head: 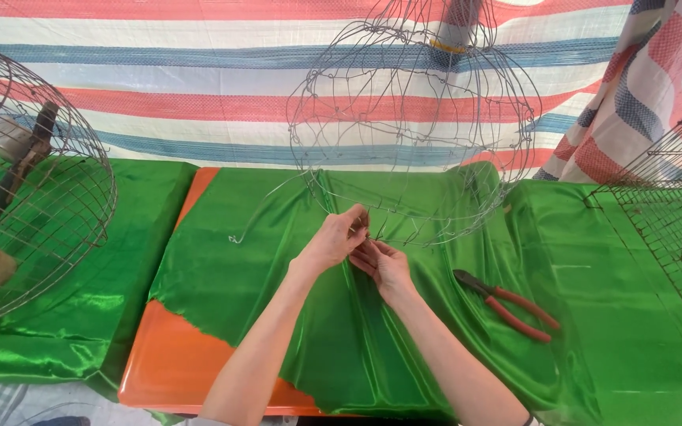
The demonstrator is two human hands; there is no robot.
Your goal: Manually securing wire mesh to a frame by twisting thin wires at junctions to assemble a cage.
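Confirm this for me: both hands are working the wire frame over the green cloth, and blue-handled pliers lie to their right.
Not quite. The pliers have red handles, not blue, as the head view shows. The rest holds: the left hand and right hand both work the wire frame over the green cloth.

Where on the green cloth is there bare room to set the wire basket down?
Bare cloth lies left of the left hand, between the loose wire end and the orange table edge. A second patch lies right of the red-handled pliers, before the flat wire mesh. It is crowded around both hands and under the wire basket.
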